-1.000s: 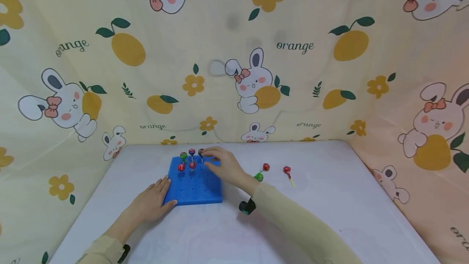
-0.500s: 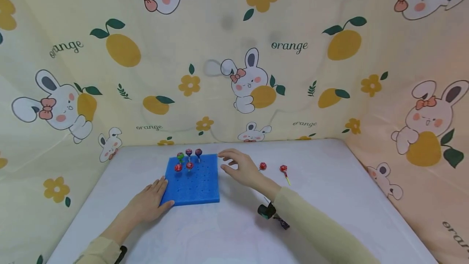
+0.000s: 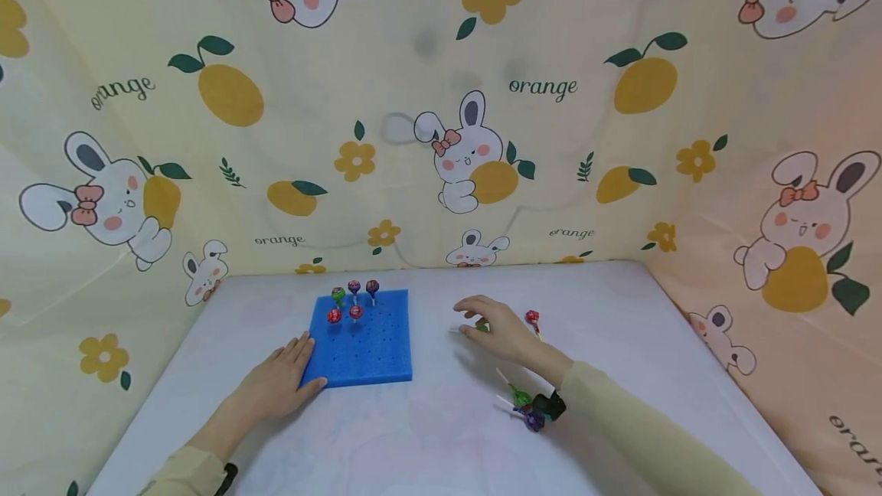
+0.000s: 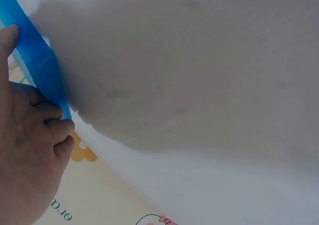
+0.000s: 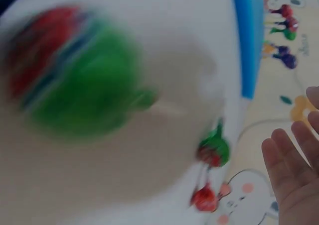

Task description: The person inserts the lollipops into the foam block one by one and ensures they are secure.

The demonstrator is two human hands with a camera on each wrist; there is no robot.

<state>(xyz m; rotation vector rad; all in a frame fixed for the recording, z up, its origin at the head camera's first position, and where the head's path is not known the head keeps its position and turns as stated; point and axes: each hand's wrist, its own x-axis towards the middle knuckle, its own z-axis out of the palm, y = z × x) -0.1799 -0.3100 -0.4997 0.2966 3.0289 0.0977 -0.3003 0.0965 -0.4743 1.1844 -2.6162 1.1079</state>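
My left hand [image 3: 276,381] rests with extended fingers along the left edge of a blue pegboard-like block [image 3: 372,354] full of small holes, its thumb at the front corner. Several wrapped lollipops stand in the block's back rows, including a green lollipop [image 3: 338,293] and a red lollipop [image 3: 334,316]. To the right of the block, my right hand [image 3: 506,335] hovers over the table with loosely bent fingers. Partly hidden under those fingers is a green lollipop [image 3: 482,324]. In the right wrist view, the fingers [image 5: 286,158] are apart from the green-and-red lollipop [image 5: 215,150].
A red lollipop [image 3: 532,317] lies beyond the right hand. Near the right wrist lie another green lollipop [image 3: 520,398] and a purple lollipop [image 3: 534,421], sticks pointing left. A patterned cloth [image 3: 386,37] surrounds the white table [image 3: 386,442] at the back and sides.
My right hand has left a dark-wrapped lollipop standing in the back row and moved right, over the loose lollipops. The left hand keeps its place on the block. The head view has shifted slightly.
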